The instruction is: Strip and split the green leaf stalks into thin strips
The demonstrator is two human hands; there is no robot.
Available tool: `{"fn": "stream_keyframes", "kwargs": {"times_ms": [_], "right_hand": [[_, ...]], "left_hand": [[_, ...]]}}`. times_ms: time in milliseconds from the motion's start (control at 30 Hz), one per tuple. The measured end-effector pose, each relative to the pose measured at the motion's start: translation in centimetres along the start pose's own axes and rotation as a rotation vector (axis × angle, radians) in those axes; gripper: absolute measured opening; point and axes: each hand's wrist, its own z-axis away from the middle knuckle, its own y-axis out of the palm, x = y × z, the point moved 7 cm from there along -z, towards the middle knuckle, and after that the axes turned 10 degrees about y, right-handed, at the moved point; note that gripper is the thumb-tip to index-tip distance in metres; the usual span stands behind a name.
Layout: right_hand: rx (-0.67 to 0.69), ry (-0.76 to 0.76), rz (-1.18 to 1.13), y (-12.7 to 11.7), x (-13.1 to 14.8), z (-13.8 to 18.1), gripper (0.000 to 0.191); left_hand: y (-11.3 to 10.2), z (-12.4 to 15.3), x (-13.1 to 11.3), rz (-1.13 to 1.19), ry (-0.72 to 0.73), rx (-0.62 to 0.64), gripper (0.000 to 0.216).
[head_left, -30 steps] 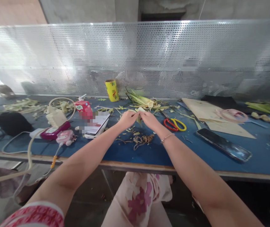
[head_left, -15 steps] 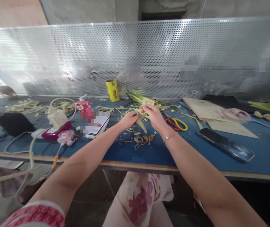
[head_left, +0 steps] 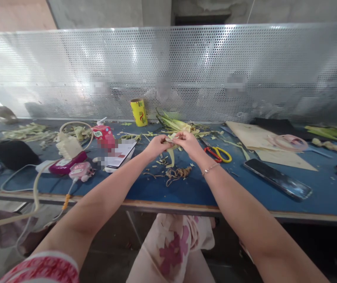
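Note:
My left hand (head_left: 159,145) and my right hand (head_left: 187,144) meet over the middle of the table, fingertips pinched. Between them is a pale green strip of plant leaf (head_left: 171,156), one end hanging down; my fingers hide its upper part. Just below on the table lies a tangle of brown twine (head_left: 180,174). Scissors (head_left: 219,154) with one red and one yellow handle rest to the right of my right hand. Behind my hands is a pile of green and pale leaves (head_left: 177,125).
A yellow cylinder (head_left: 139,113) stands by the perforated metal screen (head_left: 186,59). Left are a red drink carton (head_left: 104,136), a phone (head_left: 121,154), a purple device (head_left: 68,163) with cables, and a black pouch (head_left: 15,154). Right are another phone (head_left: 278,179) and beige sheets (head_left: 253,137).
My hands have drawn closer together on the leaf strip, with the left fingers turned up more. The hanging end has swung left and points more straight down. The view has shifted slightly.

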Motion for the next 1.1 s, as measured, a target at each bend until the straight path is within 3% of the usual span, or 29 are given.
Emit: {"fn": "stream_keyframes", "kwargs": {"times_ms": [167, 300, 533, 733, 1100], "right_hand": [[0.008, 0.017, -0.039, 0.0, -0.3, 0.0, 0.040], [-0.031, -0.015, -0.054, -0.4, -0.1, 0.1, 0.032], [-0.087, -0.046, -0.004, -0.9, -0.2, -0.1, 0.021], [-0.064, -0.083, 0.023, -0.8, 0.1, 0.0, 0.018], [-0.020, -0.146, 0.129, 0.1, 1.1, 0.5, 0.028]], "left_hand": [[-0.7, -0.5, 0.5, -0.032, 0.065, -0.061, 0.025], [-1.2, -0.7, 1.3, 0.082, 0.041, -0.170, 0.035], [-0.4, 0.1, 2.0, 0.474, -0.187, -0.269, 0.021], [-0.3, 0.5, 2.1, 0.528, -0.221, -0.314, 0.017], [-0.1, 0.7, 1.8, 0.522, -0.306, -0.248, 0.016]]}}
